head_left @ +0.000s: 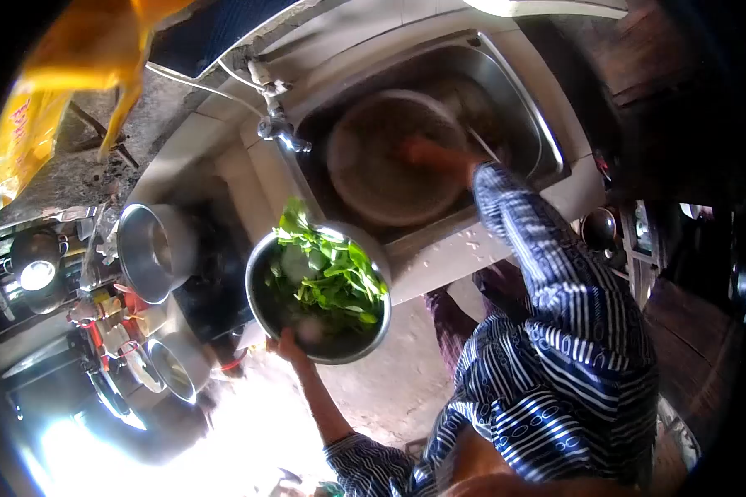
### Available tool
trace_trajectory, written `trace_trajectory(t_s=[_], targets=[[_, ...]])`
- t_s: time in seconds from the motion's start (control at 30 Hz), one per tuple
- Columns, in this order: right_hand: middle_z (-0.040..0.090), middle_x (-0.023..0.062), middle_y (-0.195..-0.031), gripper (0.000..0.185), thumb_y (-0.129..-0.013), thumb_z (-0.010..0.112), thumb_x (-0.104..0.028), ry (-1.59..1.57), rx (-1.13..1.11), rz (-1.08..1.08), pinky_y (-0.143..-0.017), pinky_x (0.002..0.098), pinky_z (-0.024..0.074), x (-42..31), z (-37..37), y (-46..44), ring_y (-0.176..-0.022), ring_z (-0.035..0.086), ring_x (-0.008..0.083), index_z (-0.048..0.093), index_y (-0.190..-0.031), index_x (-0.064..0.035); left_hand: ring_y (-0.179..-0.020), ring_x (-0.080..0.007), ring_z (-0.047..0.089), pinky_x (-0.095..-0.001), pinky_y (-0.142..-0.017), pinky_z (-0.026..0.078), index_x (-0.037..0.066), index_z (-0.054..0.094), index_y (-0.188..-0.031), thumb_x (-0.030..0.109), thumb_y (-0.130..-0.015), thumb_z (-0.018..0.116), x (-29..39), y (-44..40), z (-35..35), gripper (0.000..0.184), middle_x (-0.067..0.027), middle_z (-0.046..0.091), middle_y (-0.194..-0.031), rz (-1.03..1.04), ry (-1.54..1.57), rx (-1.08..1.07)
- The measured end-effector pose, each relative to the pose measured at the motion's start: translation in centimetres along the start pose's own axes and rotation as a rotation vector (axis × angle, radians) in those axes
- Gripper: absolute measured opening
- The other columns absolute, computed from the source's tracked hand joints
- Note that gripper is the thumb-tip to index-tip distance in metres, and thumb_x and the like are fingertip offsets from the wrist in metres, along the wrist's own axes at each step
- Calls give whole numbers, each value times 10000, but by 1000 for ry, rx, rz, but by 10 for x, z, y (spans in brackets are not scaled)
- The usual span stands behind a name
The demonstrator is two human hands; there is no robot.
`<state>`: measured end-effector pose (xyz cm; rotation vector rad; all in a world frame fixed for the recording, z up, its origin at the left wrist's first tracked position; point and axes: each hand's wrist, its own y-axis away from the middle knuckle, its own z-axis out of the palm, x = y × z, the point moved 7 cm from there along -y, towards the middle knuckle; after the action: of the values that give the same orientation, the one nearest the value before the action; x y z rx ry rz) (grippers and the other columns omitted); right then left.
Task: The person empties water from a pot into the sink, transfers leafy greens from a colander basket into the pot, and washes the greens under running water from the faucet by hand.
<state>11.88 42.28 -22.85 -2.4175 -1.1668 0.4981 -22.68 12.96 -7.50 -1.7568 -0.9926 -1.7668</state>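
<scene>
My left hand [287,345] grips the lower rim of a metal bowl [325,358], which is tilted beside the sink. Green leafy vegetables [340,277] lie in the bowl, mostly toward its right side. My right hand [423,155] reaches into a large round basin [365,199] standing in the metal sink [506,79]. That hand is dim and blurred, so its fingers and anything in them cannot be made out. The basin's contents are too dark to tell.
A tap [280,132] juts over the sink's left edge. Further left are a metal pot [145,253], a smaller bowl [172,371] and racks with utensils. A yellow plastic bag [37,124] hangs at the upper left.
</scene>
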Motion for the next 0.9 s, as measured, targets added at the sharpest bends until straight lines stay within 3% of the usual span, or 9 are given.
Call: trace_trajectory(t_s=[0.07, 0.1, 0.17, 0.37, 0.47, 0.57, 0.63, 0.77, 0.9], targets=[[510, 121, -1008, 237, -759, 448, -154, 24, -837, 10, -782, 519, 380, 13, 14, 16, -950, 485, 276, 545, -962, -79, -763, -221, 521, -316, -655, 471, -35, 489, -1028, -5, -612, 490, -2, 0, 1, 417, -130, 527, -927, -34, -47, 48], [510, 121, -1008, 237, -759, 448, -154, 32, -843, 6, -782, 519, 380, 19, -7, 13, -950, 485, 276, 545, -962, -79, -747, -219, 521, -305, -641, 469, -33, 500, -1013, 5, -619, 491, -2, 1, -2, 397, -129, 533, -909, -59, -97, 99], [519, 157, -959, 264, -715, 513, -173, -110, -131, 236, -732, 472, 421, 46, -85, -10, -911, 510, 284, 534, -947, -49, -730, -207, 522, -284, -613, 458, -32, 522, -972, 54, -647, 509, -13, -8, -7, 337, -125, 542, -858, -46, 59, 10], [537, 165, -700, 343, -641, 635, -283, -273, -357, 758, -632, 393, 438, 129, -49, 48, -703, 557, 294, 548, -858, -33, -825, -224, 555, -351, -710, 465, -2, 485, -1068, 100, -695, 501, 2, 2, -2, 387, -115, 549, -993, -306, -279, -204], [522, 119, -606, 297, -610, 654, -298, -794, -484, 985, -576, 378, 429, 134, -9, 66, -580, 538, 251, 567, -713, -33, -726, -210, 530, -322, -657, 443, -40, 537, -924, 109, -740, 485, 12, -9, -5, 242, -75, 549, -851, 159, -748, -503], [501, 101, -554, 263, -593, 647, -279, -1002, -383, 858, -498, 357, 402, 131, 1, 54, -499, 497, 209, 565, -635, -33, -804, -227, 533, -348, -705, 445, -25, 533, -955, 85, -752, 473, 14, -2, 5, 239, -94, 549, -889, 6, -606, -608], [489, 85, -524, 229, -595, 628, -255, -845, -503, 961, -431, 333, 360, 115, -42, 29, -437, 459, 180, 566, -618, -36, -818, -263, 571, -373, -780, 452, -51, 531, -961, -2, -626, 496, 15, 13, 21, 340, -117, 590, -886, -590, -61, -482], [474, 47, -486, 179, -625, 573, -215, -892, -428, 1156, -360, 290, 284, 135, -113, 26, -367, 401, 136, 565, -639, -37, -796, -238, 579, -347, -745, 481, -41, 526, -945, 0, -609, 497, -3, -6, -4, 339, -109, 580, -885, -198, -359, -595], [578, -2, -808, 271, -726, 569, -336, -1177, -340, 1024, -573, 210, 419, 166, -200, 72, -690, 525, 69, 602, -844, -94, -777, -224, 583, -323, -671, 507, -31, 529, -944, 11, -605, 498, 22, 28, 19, 343, -110, 578, -881, 176, -618, -722]])
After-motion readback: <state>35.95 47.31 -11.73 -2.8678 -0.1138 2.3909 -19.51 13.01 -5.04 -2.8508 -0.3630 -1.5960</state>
